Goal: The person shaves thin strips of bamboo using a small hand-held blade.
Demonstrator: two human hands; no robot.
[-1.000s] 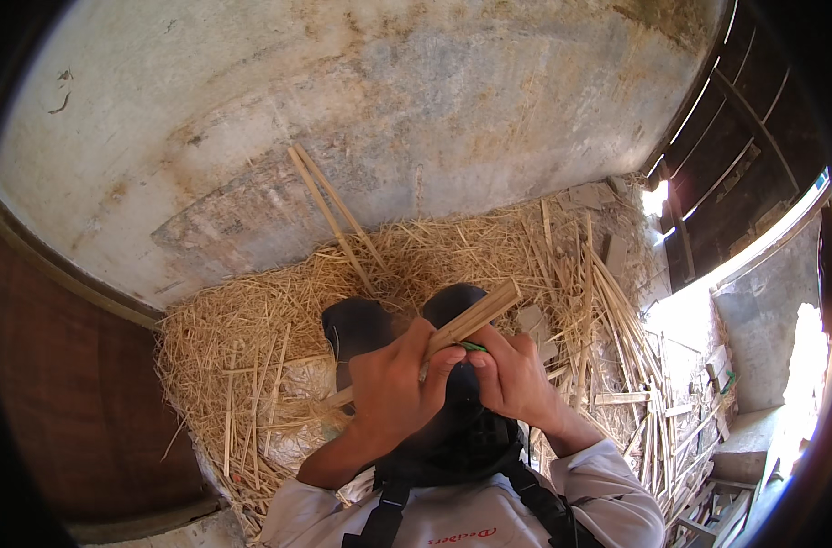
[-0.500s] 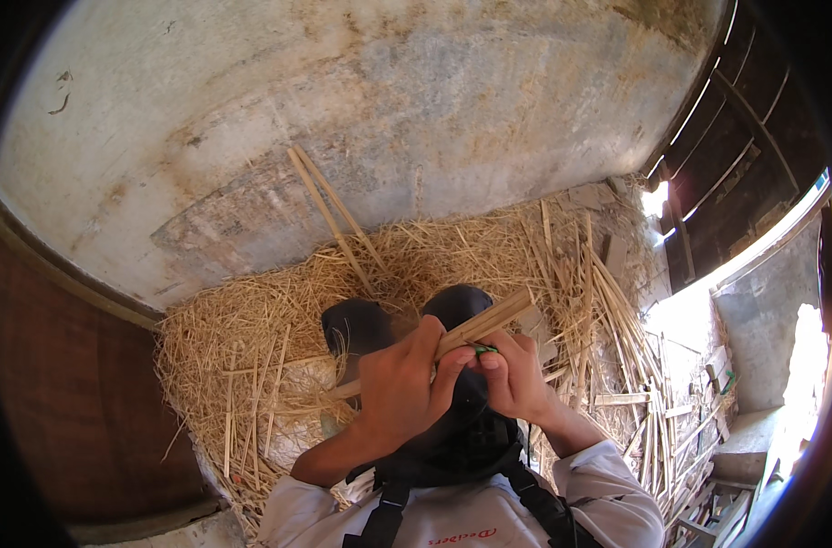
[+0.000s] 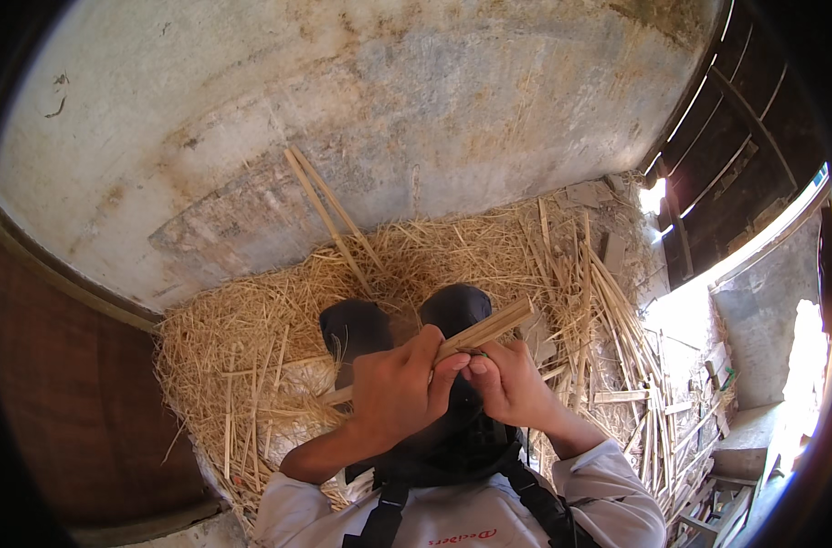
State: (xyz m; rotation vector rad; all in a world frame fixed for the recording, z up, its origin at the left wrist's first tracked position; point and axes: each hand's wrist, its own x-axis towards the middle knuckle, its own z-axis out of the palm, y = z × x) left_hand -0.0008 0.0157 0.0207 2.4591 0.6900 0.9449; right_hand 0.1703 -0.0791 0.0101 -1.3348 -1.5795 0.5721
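My left hand is closed around a short bundle of split bamboo sticks, held diagonally over my dark-clad knees. My right hand pinches a small, thin green strip at the underside of the bundle, its thumb beside the left thumb. The strip is mostly covered by my fingertips. Two long sticks lean on the wall ahead of me.
Straw covers the ground, with long loose sticks piled at the right. A stained wall stands ahead, a brown board at the left, a dark slatted wall and a concrete block at the right.
The bundle has shifted slightly down and to the right. My fingertips have closed further over the green strip, so less of it shows.
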